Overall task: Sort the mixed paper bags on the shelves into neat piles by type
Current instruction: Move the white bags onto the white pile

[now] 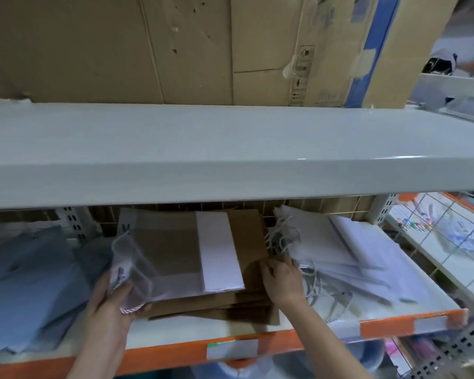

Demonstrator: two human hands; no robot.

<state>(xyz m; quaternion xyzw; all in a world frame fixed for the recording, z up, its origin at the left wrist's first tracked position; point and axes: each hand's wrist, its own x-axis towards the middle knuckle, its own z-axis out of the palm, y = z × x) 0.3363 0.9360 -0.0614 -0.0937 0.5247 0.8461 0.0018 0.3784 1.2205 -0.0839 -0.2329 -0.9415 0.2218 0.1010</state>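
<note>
A stack of flat brown paper bags [246,242] lies mid-shelf. On top of it lie a white bag [219,250] and a translucent plastic-wrapped packet [148,258]. My left hand [112,299] grips the packet's near left corner, thumb on top. My right hand [282,280] rests with curled fingers at the right edge of the brown stack, beside a loose pile of white bags with rope handles [340,253]. A pile of grey-blue bags [30,283] fills the shelf's left part.
The shelf [381,326] has an orange front lip with label holders. A white upper shelf [230,149] overhangs close above, carrying cardboard boxes [175,47]. A wire grid [454,242] with colourful items stands at right. More goods sit on the shelf below.
</note>
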